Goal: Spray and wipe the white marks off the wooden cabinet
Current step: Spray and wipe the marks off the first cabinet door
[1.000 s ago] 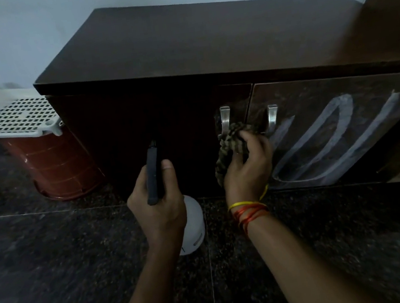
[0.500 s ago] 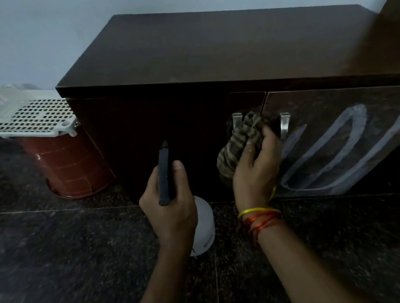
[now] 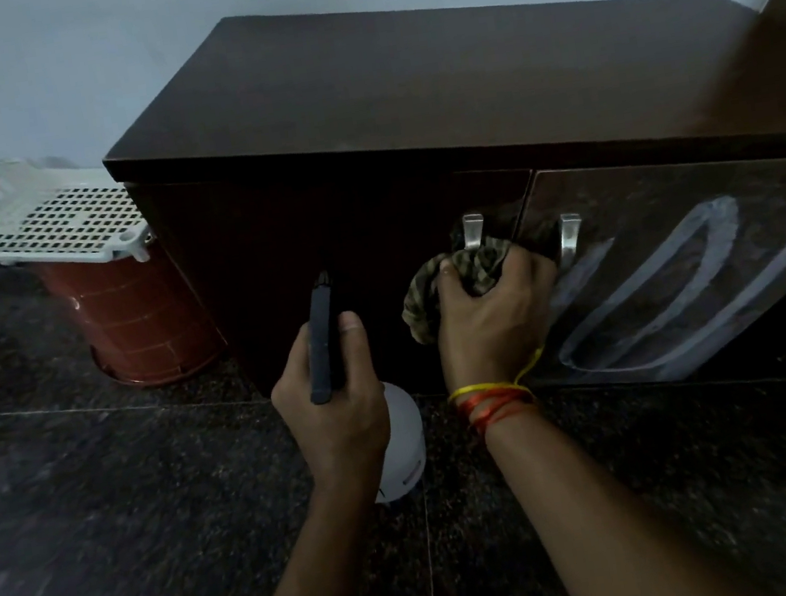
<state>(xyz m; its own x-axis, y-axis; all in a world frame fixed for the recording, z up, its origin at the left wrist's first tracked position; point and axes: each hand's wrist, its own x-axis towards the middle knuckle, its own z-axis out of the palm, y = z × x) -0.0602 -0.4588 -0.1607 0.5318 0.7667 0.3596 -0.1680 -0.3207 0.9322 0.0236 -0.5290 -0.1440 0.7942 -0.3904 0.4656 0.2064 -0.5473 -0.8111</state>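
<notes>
Your left hand [image 3: 331, 397] has its grip wrapped round the spray bottle [image 3: 401, 443], thumb up beside the black spray head [image 3: 322, 338], nozzle aimed at the dark left door of the wooden cabinet [image 3: 405, 109]; the white bottle body hangs below your palm, over the dark stone floor [image 3: 108, 514], and what's inside it can't be seen. Your right hand [image 3: 494, 314] holds a bunched, striped cloth [image 3: 458, 273], fingers curled round it, pressed to the cabinet front right between the two metal handles [image 3: 472, 231], where the doors meet. Red and yellow threads [image 3: 493, 397] circle that wrist. The white marks [image 3: 682, 287], big looping strokes, sit on the right door, just beside your knuckles and running out toward the right edge of the cabinet front. Off at the cabinet's left end, on the floor, there's a reddish-brown bucket [image 3: 138, 328] with a white perforated tray [image 3: 37, 221] resting across its top; the tray covers the opening, so the bucket's contents are hidden.
</notes>
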